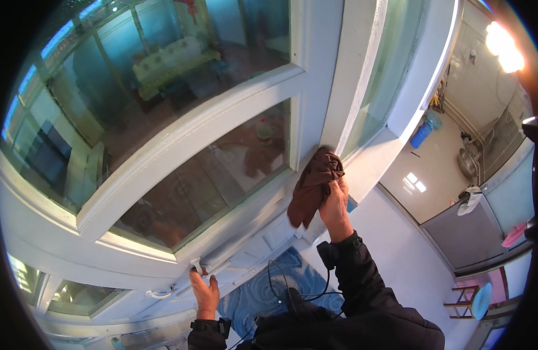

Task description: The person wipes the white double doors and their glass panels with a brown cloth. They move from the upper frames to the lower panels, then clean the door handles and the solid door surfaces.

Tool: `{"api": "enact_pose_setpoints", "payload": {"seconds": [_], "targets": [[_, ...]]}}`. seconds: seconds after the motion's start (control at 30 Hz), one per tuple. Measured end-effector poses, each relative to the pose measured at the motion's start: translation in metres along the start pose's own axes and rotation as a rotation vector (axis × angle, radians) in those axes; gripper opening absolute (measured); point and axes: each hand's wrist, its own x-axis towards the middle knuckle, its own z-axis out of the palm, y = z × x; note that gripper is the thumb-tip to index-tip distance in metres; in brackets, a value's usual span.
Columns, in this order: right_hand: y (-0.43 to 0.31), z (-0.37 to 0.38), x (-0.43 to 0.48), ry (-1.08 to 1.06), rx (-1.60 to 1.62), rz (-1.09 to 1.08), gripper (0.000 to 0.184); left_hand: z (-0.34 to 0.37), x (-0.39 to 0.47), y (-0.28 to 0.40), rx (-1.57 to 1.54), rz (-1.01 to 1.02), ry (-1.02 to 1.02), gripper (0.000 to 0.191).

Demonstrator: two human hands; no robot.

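Observation:
My right hand (336,208) grips a bunched brown cloth (310,188). The top of the cloth lies against the white door frame (343,83), near the edge of the door, and a loose end hangs down. Lower left, my left hand (205,291) is closed around a white door handle (197,264). That handle is on a white door with an upper glass pane (194,113) and a smaller lower pane (216,183). Another white handle (160,292) shows to the left of my left hand.
A blue patterned mat (247,302) lies at my feet, with black cables (315,295) hanging across it. To the right are a wooden stool (461,302) beside a light-blue basin (482,301), a blue bottle (421,134), a metal pot (466,162) and a grey cabinet (465,232).

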Motion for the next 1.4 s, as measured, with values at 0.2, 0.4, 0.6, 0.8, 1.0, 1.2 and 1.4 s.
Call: {"api": "enact_pose_setpoints", "payload": {"seconds": [0.2, 0.4, 0.6, 0.8, 1.0, 1.2, 1.4], "targets": [[-0.015, 0.017, -0.005, 0.128, -0.123, -0.021, 0.043, 0.001, 0.0, -0.002, 0.009, -0.013, -0.003, 0.05], [0.058, 0.039, 0.018, 0.177, -1.045, -0.683, 0.057, 0.0, 0.001, 0.007, -0.024, -0.058, -0.015, 0.043], [0.146, -0.032, -0.002, 0.329, -1.05, -0.555, 0.068, 0.002, 0.001, 0.008, -0.029, -0.087, -0.015, 0.04], [0.19, -0.075, -0.017, 0.46, -0.977, -0.408, 0.048, 0.002, 0.001, 0.008, -0.049, -0.088, -0.009, 0.037], [0.157, -0.021, -0.029, 0.264, -0.73, -0.43, 0.054, -0.002, 0.004, 0.013, -0.045, -0.088, -0.031, 0.035], [0.167, -0.028, -0.022, 0.406, -1.107, -0.58, 0.05, -0.003, 0.005, 0.007, -0.033, -0.035, -0.057, 0.036], [0.184, -0.05, -0.035, 0.56, -0.866, -0.242, 0.053, -0.004, 0.004, 0.002, -0.037, -0.025, -0.063, 0.035]]}}
